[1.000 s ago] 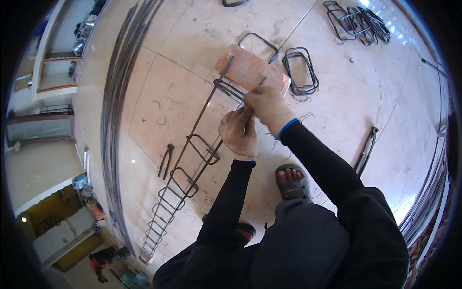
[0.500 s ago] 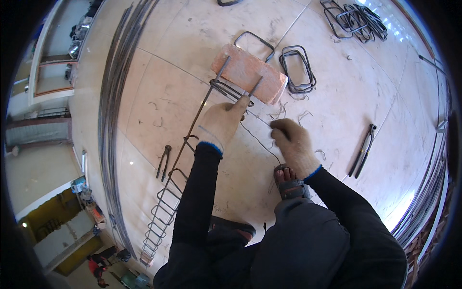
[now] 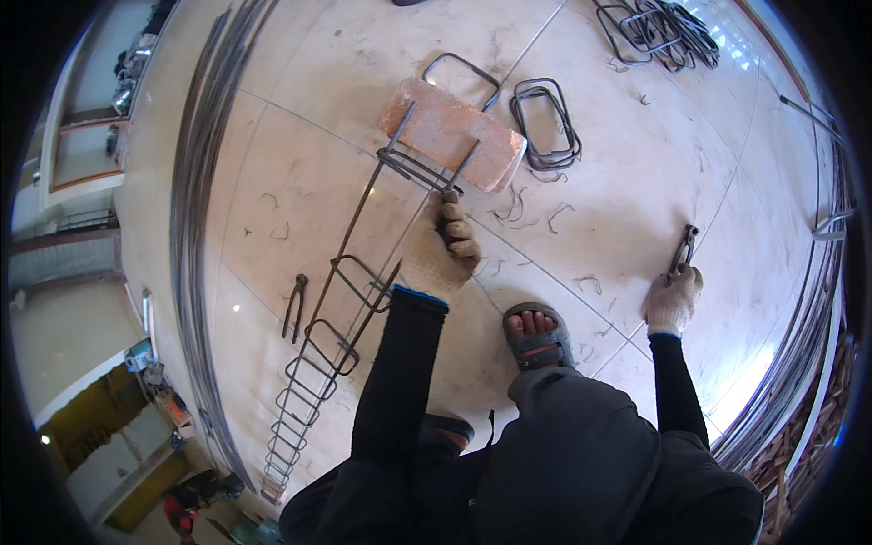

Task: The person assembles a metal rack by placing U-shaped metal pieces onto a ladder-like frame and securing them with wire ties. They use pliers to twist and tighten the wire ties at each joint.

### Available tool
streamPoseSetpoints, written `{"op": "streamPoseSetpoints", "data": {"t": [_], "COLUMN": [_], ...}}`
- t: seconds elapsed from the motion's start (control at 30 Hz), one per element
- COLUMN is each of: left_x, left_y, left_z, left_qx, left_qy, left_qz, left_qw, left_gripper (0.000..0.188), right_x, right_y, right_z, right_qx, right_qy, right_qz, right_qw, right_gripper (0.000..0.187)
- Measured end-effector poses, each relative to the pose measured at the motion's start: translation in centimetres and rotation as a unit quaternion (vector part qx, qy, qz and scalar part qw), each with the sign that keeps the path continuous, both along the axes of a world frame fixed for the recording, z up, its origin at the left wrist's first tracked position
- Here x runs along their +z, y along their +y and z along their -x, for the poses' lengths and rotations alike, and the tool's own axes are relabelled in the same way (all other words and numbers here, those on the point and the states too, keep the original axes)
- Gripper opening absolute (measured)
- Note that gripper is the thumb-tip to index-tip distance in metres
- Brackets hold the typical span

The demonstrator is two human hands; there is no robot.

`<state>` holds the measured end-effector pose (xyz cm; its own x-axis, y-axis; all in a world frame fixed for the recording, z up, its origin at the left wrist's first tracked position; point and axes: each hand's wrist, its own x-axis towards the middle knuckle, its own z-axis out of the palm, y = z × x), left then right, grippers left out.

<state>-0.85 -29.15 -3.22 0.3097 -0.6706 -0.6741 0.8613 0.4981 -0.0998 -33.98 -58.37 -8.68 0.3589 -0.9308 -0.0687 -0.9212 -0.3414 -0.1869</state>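
My left hand [image 3: 442, 247], in a beige glove, is closed beside the corner of a wire stirrup [image 3: 413, 169] on a rebar frame [image 3: 361, 207]. Its fingertips touch the joint of stirrup and bar; anything inside the curled fingers is hidden. The frame's far bar ends rest on a reddish brick [image 3: 454, 133]. Away to the right, my gloved right hand [image 3: 674, 300] grips the handles of a pair of end-cutting pincers [image 3: 688, 238], jaws pointing away from me.
Loose stirrups [image 3: 546, 124] lie right of the brick, with a stirrup pile [image 3: 668, 36] farther off. Another pair of pincers [image 3: 294, 307] is left of the frame. Long rods [image 3: 195, 182] run along the left. My sandalled foot [image 3: 536, 336] stands between my arms; wire scraps [image 3: 560, 215] litter the tiles.
My right hand has moved right, from near my foot to the pincers, and taken hold of their handles. My left hand stays at the joint, its fingers now curled. The long thin wire no longer shows.
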Motion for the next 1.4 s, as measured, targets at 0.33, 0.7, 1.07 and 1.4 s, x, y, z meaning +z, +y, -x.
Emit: {"op": "streamPoseSetpoints", "data": {"t": [0.33,0.7,1.07,1.4], "left_x": [3.2,4.4,5.4,6.4], "left_y": [0.2,1.3,1.8,2.4], "left_z": [1.8,2.5,2.8,0.7], "left_qx": [-0.037,-0.147,-0.18,-0.374], "left_qy": [-0.092,-0.258,-0.325,-0.503], "left_qz": [-0.224,-0.378,-0.415,-0.459], "left_qw": [0.97,0.877,0.83,0.63], "left_gripper": [0.038,0.035,0.036,0.043], "right_x": [4.2,13.6,15.3,13.2], "right_y": [-2.0,8.6,12.1,11.8], "right_z": [-2.5,-21.9,-24.6,-24.4], "right_qx": [-0.163,0.106,0.166,0.427], "right_qy": [-0.351,-0.152,-0.127,-0.102], "right_qz": [-0.601,-0.832,-0.768,-0.607], "right_qw": [0.7,0.523,0.605,0.662], "right_gripper": [0.036,0.059,0.051,0.047]}}
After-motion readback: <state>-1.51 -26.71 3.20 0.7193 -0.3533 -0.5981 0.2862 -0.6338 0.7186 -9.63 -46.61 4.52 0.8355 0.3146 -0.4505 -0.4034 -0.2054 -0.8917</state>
